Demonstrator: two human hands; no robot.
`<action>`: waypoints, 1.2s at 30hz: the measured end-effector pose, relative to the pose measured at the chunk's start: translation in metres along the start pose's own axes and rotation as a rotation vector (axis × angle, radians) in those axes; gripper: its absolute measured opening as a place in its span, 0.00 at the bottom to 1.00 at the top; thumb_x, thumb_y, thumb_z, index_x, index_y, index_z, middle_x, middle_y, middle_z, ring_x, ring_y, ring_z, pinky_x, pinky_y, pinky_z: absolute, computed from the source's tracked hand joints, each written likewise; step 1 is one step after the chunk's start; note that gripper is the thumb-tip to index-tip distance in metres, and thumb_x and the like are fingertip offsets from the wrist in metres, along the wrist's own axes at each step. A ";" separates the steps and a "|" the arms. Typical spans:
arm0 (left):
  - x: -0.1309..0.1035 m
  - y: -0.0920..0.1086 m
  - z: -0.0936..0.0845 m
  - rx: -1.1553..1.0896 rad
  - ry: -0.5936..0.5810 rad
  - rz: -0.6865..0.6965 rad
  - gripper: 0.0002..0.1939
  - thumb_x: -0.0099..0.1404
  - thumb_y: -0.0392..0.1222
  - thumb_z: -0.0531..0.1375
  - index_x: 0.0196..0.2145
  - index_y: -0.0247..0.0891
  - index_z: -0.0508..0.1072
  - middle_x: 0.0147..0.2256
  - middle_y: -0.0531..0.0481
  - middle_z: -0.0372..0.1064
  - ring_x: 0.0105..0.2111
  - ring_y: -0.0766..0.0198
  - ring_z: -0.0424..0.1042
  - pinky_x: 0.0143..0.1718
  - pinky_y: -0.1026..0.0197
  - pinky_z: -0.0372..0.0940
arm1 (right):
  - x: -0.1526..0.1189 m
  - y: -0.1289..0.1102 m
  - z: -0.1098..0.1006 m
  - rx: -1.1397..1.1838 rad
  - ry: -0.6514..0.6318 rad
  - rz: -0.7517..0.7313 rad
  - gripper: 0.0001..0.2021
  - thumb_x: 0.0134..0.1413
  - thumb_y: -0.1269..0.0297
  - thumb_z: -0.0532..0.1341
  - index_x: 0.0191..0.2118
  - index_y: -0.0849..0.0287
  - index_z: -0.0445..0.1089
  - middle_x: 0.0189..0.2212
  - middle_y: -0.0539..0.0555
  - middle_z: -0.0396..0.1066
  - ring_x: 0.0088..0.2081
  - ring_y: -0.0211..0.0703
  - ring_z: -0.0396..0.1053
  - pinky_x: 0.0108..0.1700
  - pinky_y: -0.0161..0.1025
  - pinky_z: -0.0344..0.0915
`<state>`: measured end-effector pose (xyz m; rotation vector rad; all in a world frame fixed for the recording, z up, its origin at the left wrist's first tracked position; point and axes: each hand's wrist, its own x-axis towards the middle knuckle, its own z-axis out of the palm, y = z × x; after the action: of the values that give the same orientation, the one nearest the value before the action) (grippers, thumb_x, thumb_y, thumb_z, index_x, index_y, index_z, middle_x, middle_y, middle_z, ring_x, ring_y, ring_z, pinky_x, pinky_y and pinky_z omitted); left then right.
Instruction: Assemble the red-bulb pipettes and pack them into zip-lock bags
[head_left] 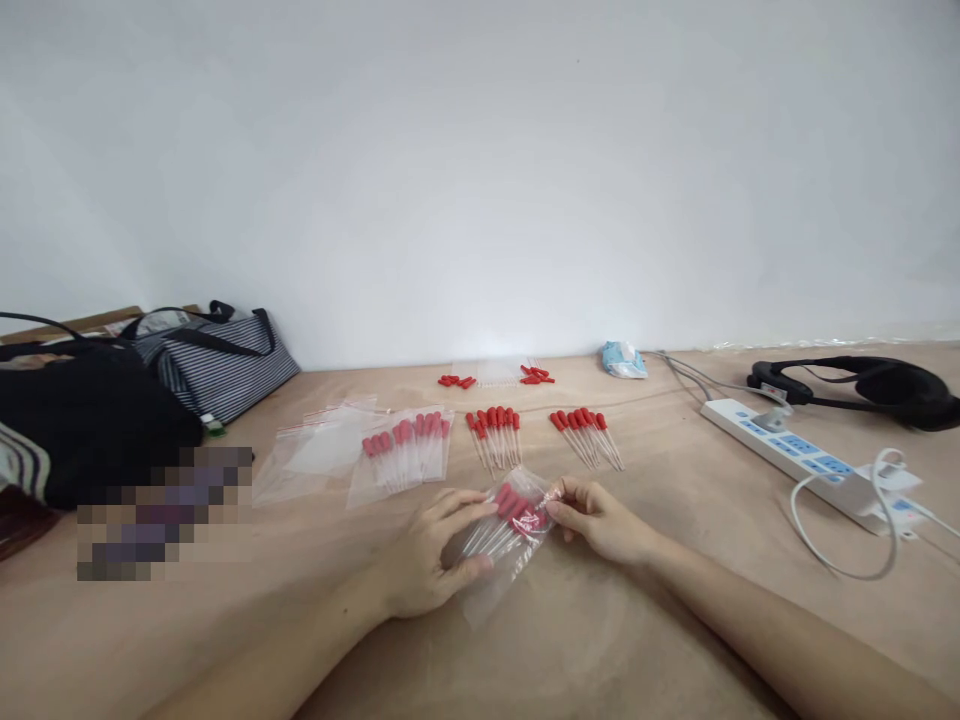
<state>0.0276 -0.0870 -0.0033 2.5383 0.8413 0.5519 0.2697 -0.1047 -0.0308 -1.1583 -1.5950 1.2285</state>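
A clear plastic bag is held just above the table between my two hands. Inside it lie several droppers with red rubber bulbs and thin clear stems. My left hand grips the bag's left side, fingers on top and thumb below. At the bag's upper right edge, my right hand pinches the plastic between thumb and fingers. Beyond the bag, a fan of loose droppers lies on the table, with a second group of droppers to its right.
Left of the loose groups is a filled bag of droppers, beside flat clear bags. Small red bulbs lie near the wall. A striped bag stands left; a power strip, black headset and blue packet are right.
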 end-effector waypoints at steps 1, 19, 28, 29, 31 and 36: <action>0.002 0.000 0.000 -0.038 0.040 -0.057 0.22 0.59 0.47 0.56 0.51 0.43 0.61 0.50 0.45 0.60 0.50 0.53 0.59 0.50 0.50 0.55 | 0.000 -0.001 0.001 0.058 -0.024 0.000 0.18 0.46 0.46 0.56 0.27 0.59 0.61 0.22 0.47 0.62 0.22 0.32 0.58 0.26 0.33 0.57; 0.054 -0.061 -0.035 -0.406 0.597 -0.686 0.31 0.54 0.38 0.60 0.52 0.34 0.49 0.47 0.38 0.60 0.43 0.59 0.67 0.37 0.61 0.65 | 0.027 0.021 -0.007 -0.112 0.283 -0.083 0.14 0.47 0.57 0.57 0.39 0.58 0.60 0.18 0.44 0.56 0.20 0.33 0.56 0.23 0.33 0.55; 0.088 -0.092 -0.050 0.023 0.628 -0.674 0.33 0.47 0.40 0.64 0.50 0.33 0.57 0.48 0.38 0.59 0.52 0.48 0.54 0.52 0.49 0.49 | 0.018 0.020 -0.014 -0.345 0.318 -0.129 0.09 0.47 0.62 0.56 0.34 0.60 0.66 0.24 0.48 0.62 0.25 0.35 0.60 0.28 0.35 0.59; 0.083 -0.092 -0.051 0.125 0.628 -0.692 0.31 0.49 0.43 0.62 0.50 0.34 0.59 0.48 0.38 0.58 0.53 0.47 0.52 0.52 0.48 0.48 | 0.018 0.020 -0.014 -0.357 0.318 -0.131 0.09 0.47 0.62 0.56 0.34 0.60 0.66 0.25 0.49 0.62 0.25 0.35 0.60 0.29 0.35 0.60; 0.069 -0.094 -0.056 0.359 0.611 -0.755 0.25 0.55 0.47 0.57 0.49 0.35 0.62 0.49 0.38 0.58 0.53 0.45 0.51 0.51 0.47 0.49 | 0.018 0.019 -0.013 -0.365 0.309 -0.131 0.09 0.47 0.62 0.56 0.34 0.60 0.66 0.27 0.49 0.62 0.25 0.34 0.60 0.29 0.34 0.60; 0.011 -0.119 -0.079 0.643 0.445 -1.042 0.30 0.60 0.48 0.48 0.53 0.22 0.57 0.55 0.25 0.47 0.57 0.37 0.42 0.51 0.41 0.45 | 0.020 0.019 -0.014 -0.388 0.281 -0.135 0.08 0.48 0.63 0.56 0.33 0.60 0.66 0.30 0.51 0.62 0.26 0.33 0.60 0.30 0.35 0.61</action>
<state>-0.0578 0.0277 0.0067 1.9746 2.5857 0.5172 0.2812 -0.0804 -0.0457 -1.3682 -1.7030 0.6496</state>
